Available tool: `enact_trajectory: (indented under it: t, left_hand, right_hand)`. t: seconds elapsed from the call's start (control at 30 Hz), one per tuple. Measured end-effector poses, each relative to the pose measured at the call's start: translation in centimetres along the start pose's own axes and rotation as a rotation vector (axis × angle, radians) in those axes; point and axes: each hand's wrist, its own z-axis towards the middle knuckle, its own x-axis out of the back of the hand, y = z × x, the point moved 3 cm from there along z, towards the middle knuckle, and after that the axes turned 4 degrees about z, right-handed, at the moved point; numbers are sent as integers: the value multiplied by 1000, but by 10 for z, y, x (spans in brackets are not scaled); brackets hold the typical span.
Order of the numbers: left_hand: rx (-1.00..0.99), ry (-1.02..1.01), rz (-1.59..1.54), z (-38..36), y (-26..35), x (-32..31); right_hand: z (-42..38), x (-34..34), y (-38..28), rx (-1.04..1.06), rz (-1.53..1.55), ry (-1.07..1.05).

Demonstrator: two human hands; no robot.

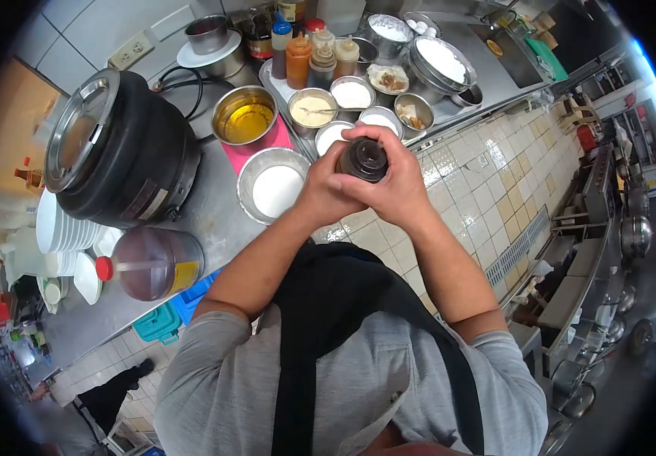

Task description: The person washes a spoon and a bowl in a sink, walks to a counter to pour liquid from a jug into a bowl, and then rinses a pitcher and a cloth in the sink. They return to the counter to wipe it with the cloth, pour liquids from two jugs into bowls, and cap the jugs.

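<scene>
Both my hands grip a small dark-topped jar (368, 157) in front of my chest, near the counter's edge. My left hand (326, 188) wraps the jar's side from the left. My right hand (400, 181) curls around its top, fingers behind and thumb in front. What the jar contains is hidden. Just left of my hands stands a metal bowl with white contents (276, 186). Behind it is a metal pot of yellow liquid (245, 115). Bowls of white powder (351, 93) and a bowl of pale yellow powder with a spoon (312, 108) lie beyond the jar.
A large black soup warmer (126, 152) occupies the left counter, with a big red-capped jug (153, 264) and stacked white plates (66, 220) nearby. Squeeze bottles (298, 61) stand at the back. Another person (107, 399) is at lower left. A stove line (583, 266) runs along the right.
</scene>
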Motion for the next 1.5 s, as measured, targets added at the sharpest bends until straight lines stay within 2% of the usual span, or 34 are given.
enact_trajectory:
  t: [0.03,0.07,0.13,0.2,0.3,0.33,0.4,0.47,0.53,0.57,0.6,0.7,0.77,0.8,0.87,0.97,1.13,1.2,1.27,1.33,1.4,1.5]
  left_hand:
    - [102,-121,-185,3,5,3]
    - [109,-109,-186,6,5,6]
    - [86,-136,-32,11,5,8]
    - [36,-53,23,21,2,5]
    - [118,125,115,34,6,4]
    - [123,139,124,37,7,4]
    - [92,250,196,46,9,8]
    - [63,295,203,62,-9,19]
    - [11,404,208,84,-27,40]
    - [42,458,190,96,-18,48]
    - [76,512,170,109,-9,56]
    - [26,672,345,147,-40,94]
    - [29,726,431,168,-75,114]
    - [34,748,459,176,-92,121]
    - [42,773,494,182,-104,124]
    - [273,766,659,186,-128,123]
    - [486,687,695,181,-163,112]
    - [420,648,679,179,-154,104]
    - [240,742,669,168,-129,99]
    - [64,768,495,138,-80,94]
    - [-93,758,395,89,-16,95]
    - [-139,1000,504,-9,63,128]
  right_hand:
    - [4,0,0,-16,13,-101]
    - [9,1,4,-20,16,-114]
    - [23,1,13,-50,225,-206]
    - [36,-3,18,36,146,-185]
    - [47,-8,29,54,28,-23]
    - [54,-10,33,58,39,-37]
    - [70,-10,35,197,-16,-59]
    - [87,-7,41,194,20,-155]
    - [104,2,40,206,222,-186]
    - [108,8,42,158,304,-251]
    - [114,16,49,239,330,-217]
    - [112,42,73,200,410,-204]
    - [102,62,95,-39,534,-201]
    - [96,74,106,-39,538,-206]
    - [82,94,136,-209,511,-157]
    - [58,121,168,-318,525,-79]
    - [30,146,197,-422,461,-16]
    - [24,146,208,-466,435,-5]
    - [21,144,213,-463,413,-26]
    - [17,143,218,-455,360,-69]
    - [11,140,219,-490,385,-88]
    - [6,133,223,-539,365,-75]
